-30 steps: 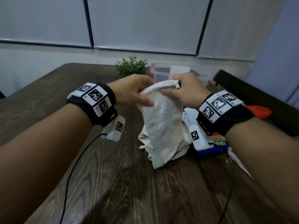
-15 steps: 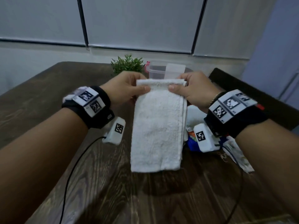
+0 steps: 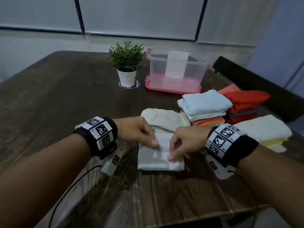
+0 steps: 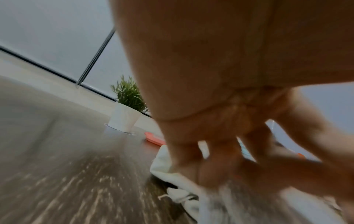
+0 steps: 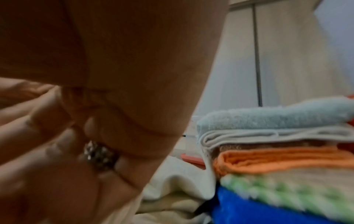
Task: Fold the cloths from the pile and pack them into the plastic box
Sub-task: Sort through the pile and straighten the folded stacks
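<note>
Towel's the thing to watch: the white towel (image 3: 160, 159) lies flat on the table (image 3: 49, 104) right under your hands, and its long side seems to run left to right across you now. Your left hand (image 3: 136, 130) and right hand (image 3: 185, 142) sit close together over its top layer, each pinching a bit of that layer, thumb against fingers. Wrist views are too blurry to confirm much beyond curled fingers.

The plastic box (image 3: 176, 69) is straight ahead and a touch to the right, well apart from the towel, beyond the unfolded beige cloth (image 3: 164, 119). The stack of folded cloths (image 3: 204, 107) sits to the right, between your right hand and the box. So I'd guess your right hand has the shorter trip, but it has to clear that stack. The box is open-topped, so drop it in from above.
</note>
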